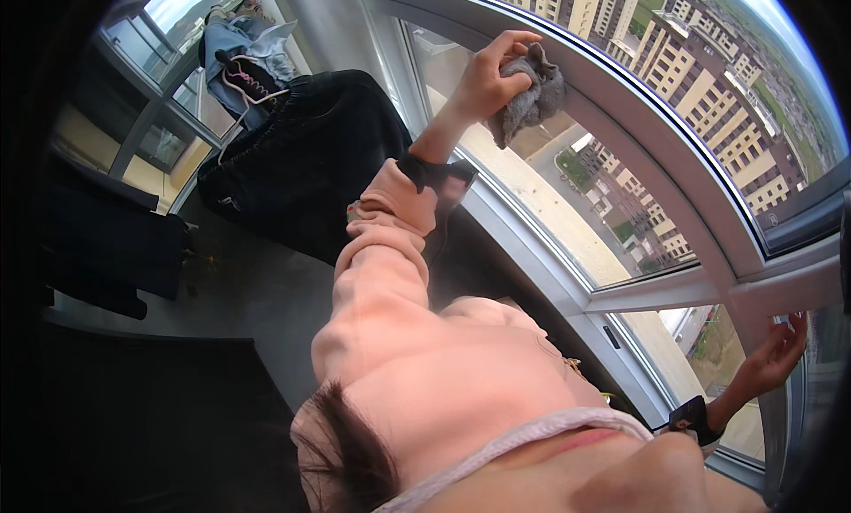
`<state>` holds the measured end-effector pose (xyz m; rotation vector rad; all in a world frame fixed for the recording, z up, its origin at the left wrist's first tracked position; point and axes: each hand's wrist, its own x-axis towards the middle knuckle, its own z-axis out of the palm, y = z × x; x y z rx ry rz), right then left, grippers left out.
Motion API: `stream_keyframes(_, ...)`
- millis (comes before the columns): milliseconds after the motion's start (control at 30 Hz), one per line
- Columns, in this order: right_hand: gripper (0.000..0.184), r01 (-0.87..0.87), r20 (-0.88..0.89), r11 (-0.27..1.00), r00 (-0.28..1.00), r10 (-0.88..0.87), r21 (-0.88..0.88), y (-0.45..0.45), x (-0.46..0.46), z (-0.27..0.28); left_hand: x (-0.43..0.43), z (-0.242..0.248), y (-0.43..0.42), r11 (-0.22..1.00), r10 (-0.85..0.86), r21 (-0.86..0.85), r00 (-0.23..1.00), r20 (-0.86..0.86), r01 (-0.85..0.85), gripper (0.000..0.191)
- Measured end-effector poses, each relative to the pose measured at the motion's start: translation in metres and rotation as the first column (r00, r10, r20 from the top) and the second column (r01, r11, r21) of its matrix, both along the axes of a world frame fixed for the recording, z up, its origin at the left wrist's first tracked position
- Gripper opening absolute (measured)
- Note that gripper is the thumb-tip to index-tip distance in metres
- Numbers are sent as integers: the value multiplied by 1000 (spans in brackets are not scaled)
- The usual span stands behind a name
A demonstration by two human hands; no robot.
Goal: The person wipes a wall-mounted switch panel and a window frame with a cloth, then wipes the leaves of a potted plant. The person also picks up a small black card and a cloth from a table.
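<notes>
My left hand [495, 74] is shut on a crumpled grey cloth [528, 94], against the pale frame [598, 127] of a large window. The cloth overlaps the lower glass pane. At the far right, my right hand [771, 363] is raised with bent fingers at the window frame, beside a small light-coloured part [781, 320]. Whether its fingers grip that part cannot be told. Dark bands are on both wrists, and a pink sleeve is bunched up on the left forearm.
Dark trousers [306, 160] and light blue garments [246, 54] hang at the upper left, with a pale hanger [243, 91] among them. More dark cloth [106, 227] hangs at the left. A sill [525, 233] runs below the panes; tall buildings stand outside, far below.
</notes>
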<state>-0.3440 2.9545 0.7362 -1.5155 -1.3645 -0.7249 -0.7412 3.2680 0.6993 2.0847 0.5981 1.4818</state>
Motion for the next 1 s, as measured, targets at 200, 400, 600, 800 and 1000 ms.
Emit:
stream_keyframes(200, 26, 254, 194, 954, 939, -283, 160, 12, 16, -11, -121, -5, 125, 930, 48, -321, 810, 585, 177, 38)
stream_keyframes(400, 24, 300, 182, 928, 922, -341, 222, 19, 6, -12, -187, -4, 246, 898, 336, -436, 732, 593, -60, 32)
stream_keyframes(600, 26, 292, 223, 926, 912, -345, 238, 26, 1, -16, -220, 23, 300, 746, 532, -648, 723, 440, -155, 26)
stream_keyframes(800, 27, 379, 335, 890, 829, -448, 253, 32, -5, -7, -230, 30, 310, 710, 549, -663, 775, 313, -235, 12)
stream_keyframes(1000, 25, 323, 829, 940, 492, -267, 111, 61, -54, 60, -239, 32, 302, 666, 539, -662, 835, 109, -344, 21)
